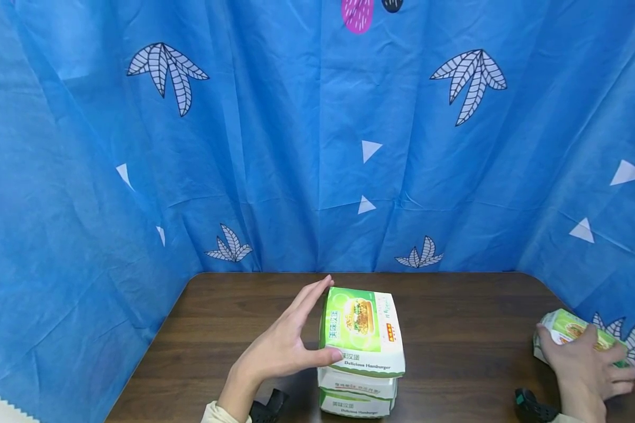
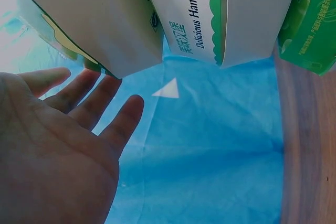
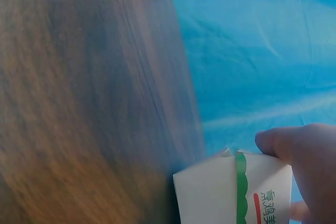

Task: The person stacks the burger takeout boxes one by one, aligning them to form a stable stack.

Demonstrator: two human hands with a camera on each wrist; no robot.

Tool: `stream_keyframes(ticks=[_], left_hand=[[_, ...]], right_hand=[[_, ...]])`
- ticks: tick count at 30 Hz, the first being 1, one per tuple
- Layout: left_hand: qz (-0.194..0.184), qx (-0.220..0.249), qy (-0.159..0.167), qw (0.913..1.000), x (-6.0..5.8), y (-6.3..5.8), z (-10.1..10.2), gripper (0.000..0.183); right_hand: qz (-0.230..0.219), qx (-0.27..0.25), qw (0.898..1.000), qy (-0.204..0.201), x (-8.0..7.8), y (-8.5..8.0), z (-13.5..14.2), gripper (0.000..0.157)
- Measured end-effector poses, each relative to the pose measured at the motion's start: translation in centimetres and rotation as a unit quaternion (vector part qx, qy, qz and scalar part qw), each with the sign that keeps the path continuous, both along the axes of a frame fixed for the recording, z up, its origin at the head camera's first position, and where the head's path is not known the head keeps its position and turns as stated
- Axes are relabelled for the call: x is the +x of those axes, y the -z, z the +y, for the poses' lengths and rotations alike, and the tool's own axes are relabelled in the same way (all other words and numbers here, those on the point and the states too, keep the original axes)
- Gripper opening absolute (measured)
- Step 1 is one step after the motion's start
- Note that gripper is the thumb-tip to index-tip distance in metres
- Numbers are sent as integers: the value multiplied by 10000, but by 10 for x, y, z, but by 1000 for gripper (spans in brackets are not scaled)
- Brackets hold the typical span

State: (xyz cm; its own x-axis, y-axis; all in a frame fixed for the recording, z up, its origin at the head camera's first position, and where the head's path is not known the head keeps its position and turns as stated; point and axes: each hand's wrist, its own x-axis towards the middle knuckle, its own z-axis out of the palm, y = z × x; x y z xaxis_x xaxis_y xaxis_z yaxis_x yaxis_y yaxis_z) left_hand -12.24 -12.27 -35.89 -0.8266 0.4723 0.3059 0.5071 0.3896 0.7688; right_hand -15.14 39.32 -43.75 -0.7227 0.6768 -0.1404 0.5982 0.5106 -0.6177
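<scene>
Several hamburger boxes [image 1: 361, 326], white and green cardboard with a burger picture on the uppermost lid, stand in a stack near the table's front middle. My left hand [image 1: 277, 348] is at the left side of the top box, thumb by its front edge and fingers stretched along the far left side. In the left wrist view those fingers look spread and nearly straight beside the top box [image 2: 100, 19]. At the table's right edge, my right hand [image 1: 582, 367] grips another hamburger box [image 1: 567, 323]. The thumb lies over that box [image 3: 207, 195] in the right wrist view.
The dark wooden table [image 1: 455, 329] has rounded far corners. A blue curtain [image 1: 275, 147] with leaf and triangle prints hangs behind it and along both sides, close to the box on the right. Black wrist straps show at both wrists.
</scene>
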Motion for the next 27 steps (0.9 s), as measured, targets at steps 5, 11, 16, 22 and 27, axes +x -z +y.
stream_keyframes(ticks=[5,11,16,22,27], left_hand=[[-19,3,-10,10000,0,0,0,104],[-36,-26,-17,10000,1,-1,0,103],[-43,-31,-16,10000,1,-1,0,103],[-32,-20,-27,10000,0,-1,0,103],[13,-26,-37,10000,0,0,0,103]], right_hand=[[-46,-3,10000,13,1,-4,-1,103],[138,80,9998,76,-2,-5,-2,114],[246,99,9996,107,-3,-7,-4,122],[491,154,9987,-49,-10,-14,-7,122],[867,275,9952,-352,-15,-26,-13,115]])
